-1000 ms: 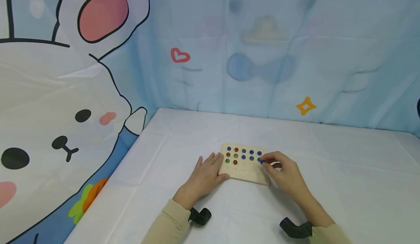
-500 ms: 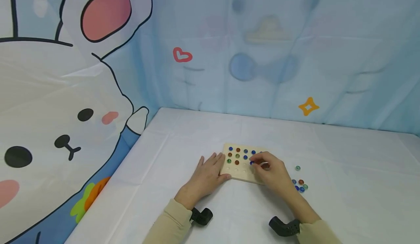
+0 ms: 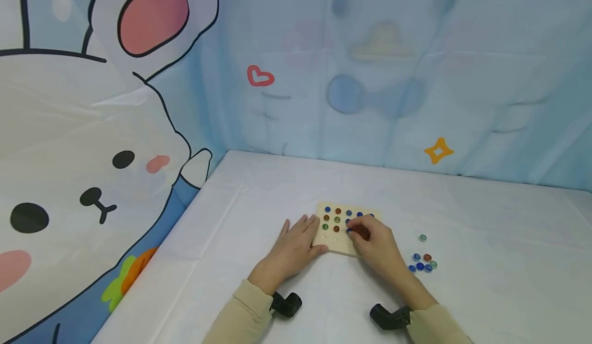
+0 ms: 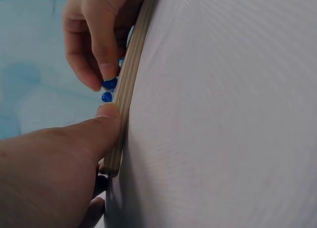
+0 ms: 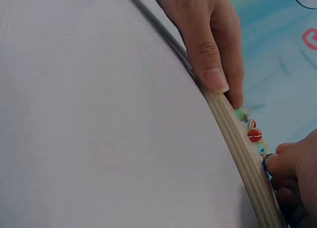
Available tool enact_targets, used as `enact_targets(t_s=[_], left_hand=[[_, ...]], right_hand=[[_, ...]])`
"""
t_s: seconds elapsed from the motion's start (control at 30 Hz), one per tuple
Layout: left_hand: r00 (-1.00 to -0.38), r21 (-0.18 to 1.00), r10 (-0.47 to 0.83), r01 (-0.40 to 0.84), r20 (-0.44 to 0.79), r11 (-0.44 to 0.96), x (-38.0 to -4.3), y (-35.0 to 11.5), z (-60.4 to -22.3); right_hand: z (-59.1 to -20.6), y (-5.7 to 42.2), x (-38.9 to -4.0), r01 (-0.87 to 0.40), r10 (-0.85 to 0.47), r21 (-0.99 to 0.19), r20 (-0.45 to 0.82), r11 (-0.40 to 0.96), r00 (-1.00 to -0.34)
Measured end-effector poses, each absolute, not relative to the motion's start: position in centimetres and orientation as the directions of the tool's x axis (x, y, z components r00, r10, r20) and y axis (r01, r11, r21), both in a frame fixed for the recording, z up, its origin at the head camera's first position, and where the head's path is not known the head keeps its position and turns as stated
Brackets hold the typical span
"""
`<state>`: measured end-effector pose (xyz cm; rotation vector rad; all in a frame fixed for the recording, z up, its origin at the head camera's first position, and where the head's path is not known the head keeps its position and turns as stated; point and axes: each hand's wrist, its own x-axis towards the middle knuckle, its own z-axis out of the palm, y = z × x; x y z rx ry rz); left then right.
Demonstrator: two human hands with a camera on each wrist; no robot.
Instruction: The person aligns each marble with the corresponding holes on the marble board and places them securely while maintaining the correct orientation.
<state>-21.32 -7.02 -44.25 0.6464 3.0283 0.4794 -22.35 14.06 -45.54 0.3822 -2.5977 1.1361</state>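
Note:
A pale wooden board (image 3: 337, 242) with rows of round hollows lies on the white table, and blue, brown and green glass marbles sit in its upper rows. My left hand (image 3: 292, 249) rests along the board's left edge, its fingers extended and the thumb (image 4: 106, 124) touching the near edge. Over the board's third row, my right hand (image 3: 376, 243) pinches a blue marble (image 4: 110, 83) between thumb and index finger. I cannot tell whether that marble touches its hollow. A brown marble (image 3: 336, 229) sits just left of these fingertips. The right hand hides the board's right part.
Several loose marbles (image 3: 420, 266) lie grouped on the table right of the right forearm, with a single green marble (image 3: 423, 237) a little farther back. A blue printed curtain (image 3: 296, 118) hangs behind the table (image 3: 499, 251). Each wrist carries a black camera mount (image 3: 390, 317).
My right hand has moved left over the board with the blue marble, uncovering the loose marbles on the table. The left hand has stayed at the board's edge.

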Motion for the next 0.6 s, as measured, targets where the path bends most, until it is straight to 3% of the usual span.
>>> enact_targets(t_s=[0.6], left_hand=[[-0.922, 0.303, 0.386, 0.377, 0.034, 0.875, -21.34, -6.82, -44.26]], right_hand=[[-45.82, 13.80, -22.39, -0.395, -0.153, -0.607, 0.411, 0.689, -0.899]])
